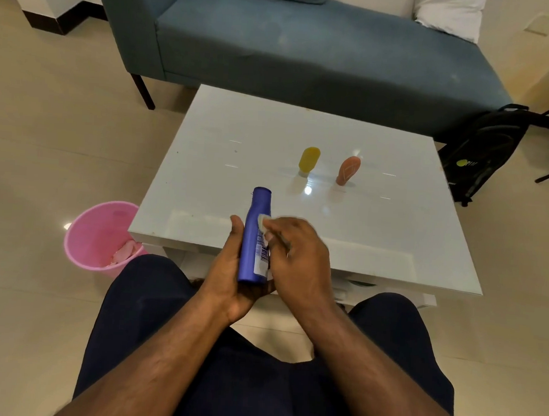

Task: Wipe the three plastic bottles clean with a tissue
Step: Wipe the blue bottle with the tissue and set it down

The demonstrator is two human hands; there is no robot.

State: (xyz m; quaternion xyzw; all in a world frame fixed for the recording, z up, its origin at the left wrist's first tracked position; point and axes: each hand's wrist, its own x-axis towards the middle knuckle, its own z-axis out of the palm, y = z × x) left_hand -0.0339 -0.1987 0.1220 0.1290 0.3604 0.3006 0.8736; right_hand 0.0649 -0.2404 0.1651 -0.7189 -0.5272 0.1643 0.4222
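My left hand [227,269] grips a tall blue bottle [256,226] from below, over the near edge of the white table [393,234]. Its cap end points away from me. My right hand [296,257] pinches a small white tissue [263,222] and presses it against the bottle's right side, near the label. A yellow bottle [309,161] and an orange-pink bottle [348,170] stand on their caps at the middle of the table, side by side and apart from each other.
A pink bin [88,238] holding crumpled pink tissue stands on the floor left of the table. A blue sofa [308,49] lies behind the table. A black backpack [482,149] leans at the table's far right corner. My dark-trousered knees fill the foreground.
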